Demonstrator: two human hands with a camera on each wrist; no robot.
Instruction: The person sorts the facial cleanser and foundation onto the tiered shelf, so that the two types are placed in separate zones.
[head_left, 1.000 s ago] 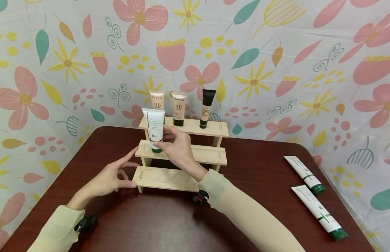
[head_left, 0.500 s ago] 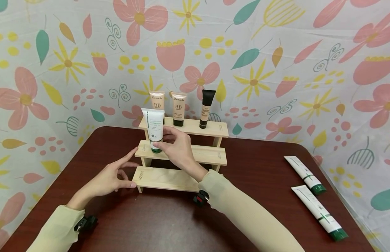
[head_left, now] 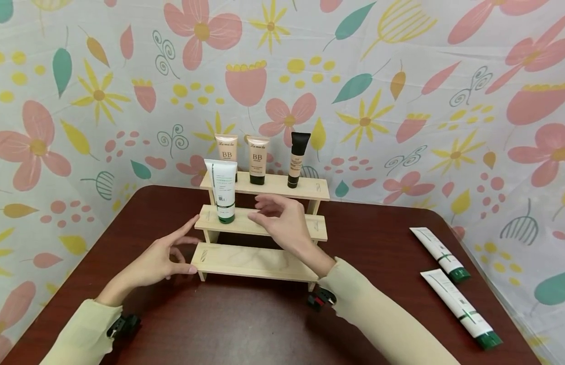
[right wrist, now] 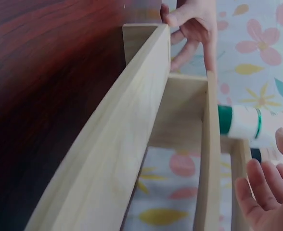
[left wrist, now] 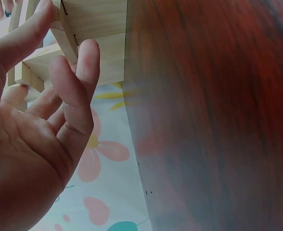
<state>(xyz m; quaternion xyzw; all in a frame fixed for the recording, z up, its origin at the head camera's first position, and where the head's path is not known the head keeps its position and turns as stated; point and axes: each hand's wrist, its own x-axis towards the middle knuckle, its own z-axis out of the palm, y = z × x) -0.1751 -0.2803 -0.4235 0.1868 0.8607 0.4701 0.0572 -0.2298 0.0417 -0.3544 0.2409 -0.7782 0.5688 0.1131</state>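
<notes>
A white tube with a green cap (head_left: 225,190) stands upright, cap down, at the left end of the middle tier of a three-tier wooden display stand (head_left: 252,261). Just right of it, apart from it, my right hand (head_left: 289,225) hovers over that tier, fingers loosely bent and holding nothing. My left hand (head_left: 150,258) touches the stand's left side, thumb at the bottom tier and index fingertip at the middle tier. In the left wrist view its other fingers (left wrist: 74,101) are loosely bent. The right wrist view shows the tube's green cap (right wrist: 225,120) beyond the right fingertips.
On the top tier stand two beige BB cream tubes (head_left: 257,159) and a slim black-capped tube (head_left: 297,159). Two more white tubes with green caps (head_left: 439,253) lie on the dark wooden table (head_left: 246,324) at the right. A floral cloth (head_left: 382,30) hangs behind.
My right hand has let go of the white tube and moved right, away from it. The tube stays standing on the middle tier. My left hand keeps its place.
</notes>
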